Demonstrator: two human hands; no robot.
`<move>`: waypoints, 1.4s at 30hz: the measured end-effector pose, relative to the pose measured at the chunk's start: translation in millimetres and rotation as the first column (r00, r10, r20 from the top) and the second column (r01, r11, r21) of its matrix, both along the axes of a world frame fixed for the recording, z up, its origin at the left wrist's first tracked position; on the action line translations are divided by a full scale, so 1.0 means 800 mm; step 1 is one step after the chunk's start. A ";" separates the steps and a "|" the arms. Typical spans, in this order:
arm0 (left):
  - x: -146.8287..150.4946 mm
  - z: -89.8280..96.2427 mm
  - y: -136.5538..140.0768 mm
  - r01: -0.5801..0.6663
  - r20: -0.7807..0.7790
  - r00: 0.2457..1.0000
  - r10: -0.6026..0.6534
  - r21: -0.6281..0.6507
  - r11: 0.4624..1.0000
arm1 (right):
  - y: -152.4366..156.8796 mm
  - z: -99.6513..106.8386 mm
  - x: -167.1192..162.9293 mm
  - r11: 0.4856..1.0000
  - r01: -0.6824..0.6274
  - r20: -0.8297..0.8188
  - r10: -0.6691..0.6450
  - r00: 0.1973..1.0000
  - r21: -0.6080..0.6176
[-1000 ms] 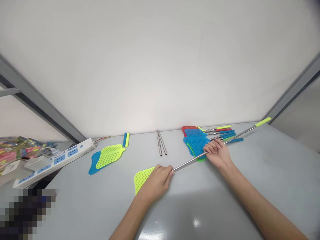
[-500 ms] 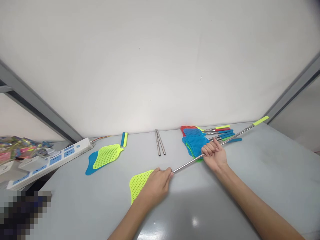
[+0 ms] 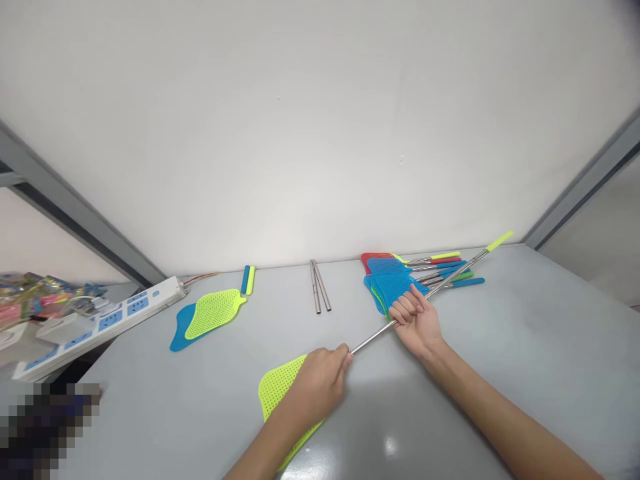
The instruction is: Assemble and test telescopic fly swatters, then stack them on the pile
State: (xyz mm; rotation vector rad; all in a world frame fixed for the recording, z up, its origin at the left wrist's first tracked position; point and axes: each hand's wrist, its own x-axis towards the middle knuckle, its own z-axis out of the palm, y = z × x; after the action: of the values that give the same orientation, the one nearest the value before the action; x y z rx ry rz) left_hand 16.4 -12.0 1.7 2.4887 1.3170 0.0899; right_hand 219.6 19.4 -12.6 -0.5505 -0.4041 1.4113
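Note:
Both my hands are closed on one fly swatter [image 3: 373,338] with a telescopic metal rod, a perforated yellow-green head and a yellow-green grip. My left hand [image 3: 327,377] wraps the rod where it meets the head, hiding that joint and part of the head. Farther up, my right hand [image 3: 417,320] grips the middle of the rod. The rod slants up to the right, its grip end out beyond the pile. Just behind my right hand lies a pile of fly swatters [image 3: 400,287] with blue, red and green heads, their handles pointing right.
Two metal rods [image 3: 320,287] lie mid-table near the wall. To the left are a yellow-green swatter head [image 3: 215,312] over a blue swatter head [image 3: 181,330], with a blue grip [image 3: 245,279] and a yellow-green grip [image 3: 251,281]. A white power strip [image 3: 167,291] runs along the left edge.
The swatter's grip end has come inward, down the rod's line toward my left hand. My right hand has moved left and slightly nearer; my left hand shifted slightly right and nearer.

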 end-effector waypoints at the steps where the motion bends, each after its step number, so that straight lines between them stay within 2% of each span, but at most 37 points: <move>1: 0.001 -0.001 -0.001 -0.003 0.007 1.000 0.003 -0.007 1.000 | 0.000 0.000 -0.001 1.000 -0.005 0.004 0.005 1.000 -0.003; 7: -0.001 -0.005 0.000 -0.054 0.047 0.998 0.053 0.013 0.998 | -0.001 0.003 -0.001 1.000 -0.013 0.003 0.013 1.000 -0.008; 13: -0.009 0.002 0.011 -0.067 0.085 0.994 0.062 0.059 0.996 | -0.003 0.004 -0.012 0.999 -0.033 -0.033 0.032 0.999 -0.016; 17: -0.012 0.005 0.014 -0.081 0.179 0.981 0.075 0.028 0.996 | -0.005 0.000 -0.021 0.995 -0.094 -0.070 0.093 0.993 -0.014; 22: -0.012 0.008 0.015 -0.149 0.210 0.967 0.142 0.021 0.989 | -0.007 0.003 -0.027 0.987 -0.160 -0.138 0.156 0.978 -0.016; 25: -0.011 0.011 0.015 -0.164 0.227 0.962 0.150 0.046 0.985 | -0.006 0.010 -0.018 0.985 -0.173 -0.173 0.166 0.971 -0.028; 28: -0.009 0.014 0.015 -0.189 0.222 0.960 0.171 0.061 0.980 | -0.003 0.017 -0.003 0.989 -0.146 -0.180 0.146 0.973 0.010; 35: -0.009 0.014 0.015 -0.205 0.176 0.964 0.199 0.019 0.979 | 0.004 0.017 0.021 0.992 -0.127 -0.343 0.124 0.931 0.016; 42: -0.010 0.013 0.015 -0.198 0.139 0.972 0.192 0.029 0.980 | 0.007 0.019 0.031 0.996 -0.087 -0.342 0.083 0.936 0.003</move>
State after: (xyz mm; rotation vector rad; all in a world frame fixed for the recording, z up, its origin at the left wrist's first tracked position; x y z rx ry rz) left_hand 8.7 -0.1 12.2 2.3340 1.5109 0.3303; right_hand 244.2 25.1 2.3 -0.2904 -0.1406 1.5598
